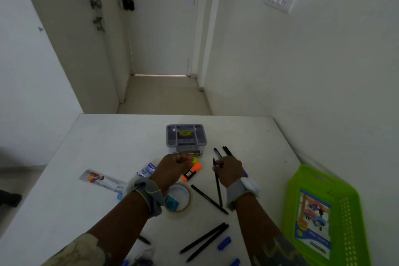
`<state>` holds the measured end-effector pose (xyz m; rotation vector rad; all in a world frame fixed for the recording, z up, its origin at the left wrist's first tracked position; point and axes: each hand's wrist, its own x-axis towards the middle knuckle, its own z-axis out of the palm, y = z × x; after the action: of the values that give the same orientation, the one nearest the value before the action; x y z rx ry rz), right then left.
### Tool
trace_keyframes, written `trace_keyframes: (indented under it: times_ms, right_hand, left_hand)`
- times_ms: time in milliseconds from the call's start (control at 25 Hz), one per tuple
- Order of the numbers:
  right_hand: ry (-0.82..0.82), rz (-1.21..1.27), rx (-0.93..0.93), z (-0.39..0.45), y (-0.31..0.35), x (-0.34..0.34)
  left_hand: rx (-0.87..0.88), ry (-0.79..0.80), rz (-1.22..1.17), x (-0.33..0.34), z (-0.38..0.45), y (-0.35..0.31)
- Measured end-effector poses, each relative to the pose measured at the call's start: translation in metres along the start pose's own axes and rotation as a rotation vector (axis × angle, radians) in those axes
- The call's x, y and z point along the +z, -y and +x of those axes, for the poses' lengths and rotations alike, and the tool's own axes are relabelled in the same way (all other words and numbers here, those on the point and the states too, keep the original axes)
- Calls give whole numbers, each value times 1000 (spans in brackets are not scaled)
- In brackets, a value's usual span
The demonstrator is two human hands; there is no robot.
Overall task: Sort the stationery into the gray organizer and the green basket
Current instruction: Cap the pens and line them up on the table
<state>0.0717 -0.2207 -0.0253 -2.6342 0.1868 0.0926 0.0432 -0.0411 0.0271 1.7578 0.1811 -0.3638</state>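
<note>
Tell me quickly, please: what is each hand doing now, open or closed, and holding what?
Left hand: closed, fingers curled round a yellow-green marker.
Right hand: closed round several black pens.

White flat table (112, 140) fills lower frame. Resting on it: gray compartmented plastic organizer (186, 137) at centre, green perforated plastic basket (349, 205) lower right, orange highlighter (192, 172) mid-frame, clear tape roll (183, 201) below it, black pens (205, 238) bottom centre, printed paper strip (101, 180) at left.
</note>
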Motion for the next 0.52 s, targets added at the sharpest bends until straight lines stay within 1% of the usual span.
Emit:
trace_keyframes:
  times_ms: [80,160,200,280,360,440,520]
  right_hand:
    - [-75,394,10,0,24,-17]
    - [-48,763,53,-5,46,-31]
    - [-25,859,49,-8,54,-35]
    - [15,942,22,-14,64,-40]
    - [27,997,23,-18,66,-44]
    - [-22,1001,42,-18,61,-47]
    - [-98,928,28,-12,54,-51]
  left_hand:
    - [9,28,71,6,-2,-1]
    - [9,84,104,10,-5,-6]
    - [3,107,81,11,-6,-7]
    - [-25,122,-9,11,-8,-9]
    - [-28,94,-72,9,-9,-10]
    - [2,39,-71,7,-11,-12]
    - [40,15,-49,4,-11,-14]
